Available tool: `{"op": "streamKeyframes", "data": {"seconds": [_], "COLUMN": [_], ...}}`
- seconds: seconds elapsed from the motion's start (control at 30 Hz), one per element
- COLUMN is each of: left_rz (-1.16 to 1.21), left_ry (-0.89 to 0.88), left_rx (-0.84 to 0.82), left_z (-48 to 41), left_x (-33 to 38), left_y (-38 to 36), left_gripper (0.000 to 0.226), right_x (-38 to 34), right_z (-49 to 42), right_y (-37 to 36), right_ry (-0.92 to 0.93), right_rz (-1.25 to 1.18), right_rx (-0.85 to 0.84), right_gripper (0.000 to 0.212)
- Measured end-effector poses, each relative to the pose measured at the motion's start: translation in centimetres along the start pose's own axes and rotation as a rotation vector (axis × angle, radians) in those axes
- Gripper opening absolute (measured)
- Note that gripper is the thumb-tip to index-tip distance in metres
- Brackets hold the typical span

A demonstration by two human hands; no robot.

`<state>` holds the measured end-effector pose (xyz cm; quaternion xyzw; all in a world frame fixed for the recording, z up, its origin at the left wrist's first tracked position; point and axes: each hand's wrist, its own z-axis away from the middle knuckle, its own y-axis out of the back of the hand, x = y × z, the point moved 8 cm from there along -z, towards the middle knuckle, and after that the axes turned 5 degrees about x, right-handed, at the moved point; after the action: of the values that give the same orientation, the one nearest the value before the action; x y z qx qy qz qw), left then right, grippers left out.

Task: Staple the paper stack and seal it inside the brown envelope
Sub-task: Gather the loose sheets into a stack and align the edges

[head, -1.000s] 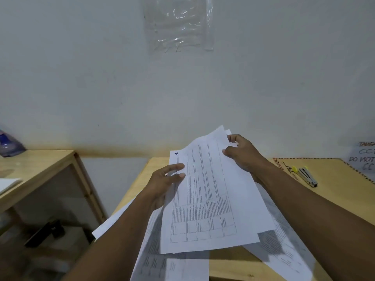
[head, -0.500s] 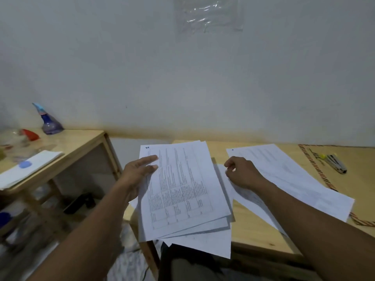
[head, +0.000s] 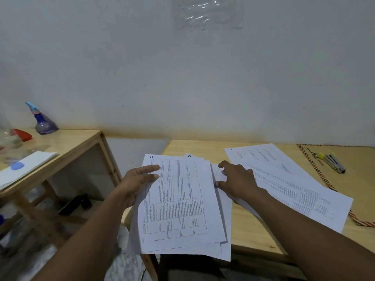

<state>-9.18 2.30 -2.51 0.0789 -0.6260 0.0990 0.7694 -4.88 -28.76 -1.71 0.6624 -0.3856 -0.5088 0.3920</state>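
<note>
The paper stack point(head: 182, 199) is lying over the near left corner of the light wooden bench point(head: 253, 226), its lower half hanging past the edge, the top sheet showing a printed table. Far left, on a second bench point(head: 77, 138), a blue spray bottle point(head: 43, 122) is standing by the wall, with a white pad point(head: 26, 169) lying nearer. The left hand point(head: 138, 181) is grasping the stack's left edge, fingers stretching across the top sheet and the thumb hiding beneath. The right hand point(head: 237, 181) is resting just beside the stack's right edge with its fingers curling down onto the loose sheets point(head: 294, 185); I cannot tell whether it is pinching one. Those sheets are fanning out to the right, overlapping the brown envelope point(head: 361, 179), which is lying flat with its striped border showing. On the envelope, near the wall, what may be a small stapler point(head: 332, 162) is lying apart from both hands.
</note>
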Motion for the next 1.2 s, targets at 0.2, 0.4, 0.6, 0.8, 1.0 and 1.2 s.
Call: {"op": "streamKeyframes", "data": {"seconds": [0.2, 0.4, 0.6, 0.8, 1.0, 1.2], "left_rz": [-0.052, -0.167, -0.137, 0.03, 0.084, 0.25], "left_ry": [-0.006, -0.027, -0.043, -0.078, -0.129, -0.096], "left_rx": [-0.014, 0.002, -0.04, -0.095, -0.11, -0.131], "left_z": [-0.4, -0.7, -0.4, -0.5, -0.9, -1.3], "left_x": [0.2, -0.6, 0.0, 1.0, 2.3, 3.0], "left_y": [-0.6, 0.2, -0.8, -2.6, -4.7, -6.2], "left_gripper": [0.031, 0.03, 0.031, 0.038, 0.039, 0.041], "right_x": [1.1, 0.5, 0.2, -0.7, -2.4, -3.8], "right_z": [-0.3, -0.2, -0.5, -1.5, -3.3, -4.3], "right_y": [-0.9, -0.5, 0.4, 2.3, 5.1, 7.1], "right_ry": [-0.018, 0.0, -0.103, -0.256, -0.222, -0.191], "right_rz": [0.015, -0.063, -0.444, -1.182, -1.383, -1.336], "right_rx": [-0.091, -0.023, 0.119, 0.121, 0.071, 0.062], "right_gripper": [0.078, 0.059, 0.049, 0.06, 0.063, 0.059]}}
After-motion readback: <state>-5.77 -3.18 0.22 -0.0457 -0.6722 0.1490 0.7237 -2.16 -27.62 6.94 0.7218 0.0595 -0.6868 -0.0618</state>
